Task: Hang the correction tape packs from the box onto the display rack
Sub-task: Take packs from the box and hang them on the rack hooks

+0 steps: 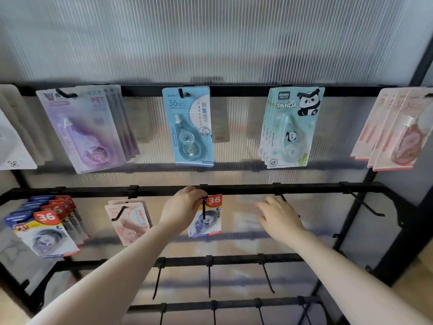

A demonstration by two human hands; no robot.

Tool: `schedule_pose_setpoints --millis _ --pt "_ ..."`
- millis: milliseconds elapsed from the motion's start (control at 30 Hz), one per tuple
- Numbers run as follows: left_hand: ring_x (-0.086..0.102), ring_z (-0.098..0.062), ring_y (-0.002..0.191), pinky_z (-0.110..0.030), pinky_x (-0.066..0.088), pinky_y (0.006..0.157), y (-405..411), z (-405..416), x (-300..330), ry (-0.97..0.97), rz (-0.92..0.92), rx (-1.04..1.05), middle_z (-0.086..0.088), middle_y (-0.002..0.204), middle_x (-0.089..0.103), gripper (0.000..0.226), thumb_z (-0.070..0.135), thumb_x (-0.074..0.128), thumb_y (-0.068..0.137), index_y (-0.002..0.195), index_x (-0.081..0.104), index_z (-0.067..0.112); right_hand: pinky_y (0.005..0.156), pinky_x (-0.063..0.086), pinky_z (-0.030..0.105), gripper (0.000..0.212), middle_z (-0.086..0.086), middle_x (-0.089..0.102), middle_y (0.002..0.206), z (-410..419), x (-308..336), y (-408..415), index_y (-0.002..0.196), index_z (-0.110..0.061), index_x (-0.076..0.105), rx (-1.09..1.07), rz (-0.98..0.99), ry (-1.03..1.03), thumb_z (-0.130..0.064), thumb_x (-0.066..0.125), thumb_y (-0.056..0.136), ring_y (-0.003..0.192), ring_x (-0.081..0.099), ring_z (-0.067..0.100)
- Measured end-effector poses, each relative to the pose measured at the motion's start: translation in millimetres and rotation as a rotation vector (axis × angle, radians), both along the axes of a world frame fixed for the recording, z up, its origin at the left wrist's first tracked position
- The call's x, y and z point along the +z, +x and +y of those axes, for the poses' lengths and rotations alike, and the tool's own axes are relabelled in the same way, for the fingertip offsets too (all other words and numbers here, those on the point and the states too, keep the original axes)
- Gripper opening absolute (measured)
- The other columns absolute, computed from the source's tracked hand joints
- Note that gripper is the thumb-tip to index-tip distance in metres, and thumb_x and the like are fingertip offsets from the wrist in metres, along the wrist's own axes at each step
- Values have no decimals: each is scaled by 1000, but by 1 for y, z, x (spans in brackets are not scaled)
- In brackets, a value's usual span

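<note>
My left hand pinches the top left of a white and blue correction tape pack with a red "36" badge, at a black hook on the rack's middle bar. My right hand hovers just right of it, fingers spread and empty, near another hook. Several matching packs hang at the left of the same bar, and pink packs hang beside them. The box is out of view.
The top bar carries purple packs, a blue pack, panda packs and pink packs. Bare hooks stick out at the middle bar's right end and along the lower bars. A ribbed translucent panel backs the rack.
</note>
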State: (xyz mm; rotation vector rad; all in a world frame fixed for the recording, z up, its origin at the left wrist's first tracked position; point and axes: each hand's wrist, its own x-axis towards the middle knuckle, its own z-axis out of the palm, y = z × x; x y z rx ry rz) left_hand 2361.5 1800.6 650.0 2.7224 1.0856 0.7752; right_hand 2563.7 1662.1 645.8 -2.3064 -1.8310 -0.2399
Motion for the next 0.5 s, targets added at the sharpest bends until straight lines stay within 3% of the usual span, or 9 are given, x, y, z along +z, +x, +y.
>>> schedule_pose_setpoints --millis 267,500 --pt "44 -20 125 -31 42 94 -30 -25 7 -22 42 110 -2 142 42 48 24 48 96 141 35 21 94 44 27 34 2 51 124 -9 2 -12 129 -17 50 3 -21 -4 -23 45 96 113 49 17" --pt "47 -19 122 -37 45 93 -72 -64 -4 -54 63 187 2 144 38 49 24 50 95 141 35 26 92 46 26 36 1 52 125 -15 -17 -34 129 -20 49 39 -36 -19 -27 53 94 111 52 16"
